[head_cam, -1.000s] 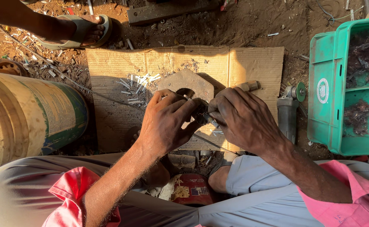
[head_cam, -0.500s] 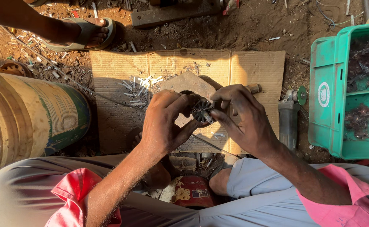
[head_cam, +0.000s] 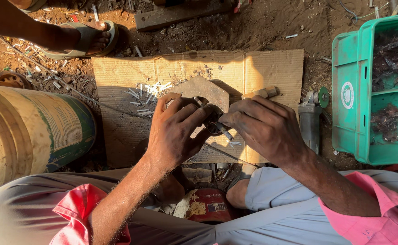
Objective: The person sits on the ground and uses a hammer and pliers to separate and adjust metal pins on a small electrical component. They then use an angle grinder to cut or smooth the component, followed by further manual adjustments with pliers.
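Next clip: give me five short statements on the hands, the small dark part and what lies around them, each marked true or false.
1. Both hands, left hand and right hand, hold the small dark part. True.
2. The green crate lies beside the left hand. False: it lies on the right-hand side.
3. A cardboard sheet lies under the work. True.
4. The big yellow-green drum stands upright. False: it lies on its side.
5. A sandalled foot is at the cardboard's far corner. True.
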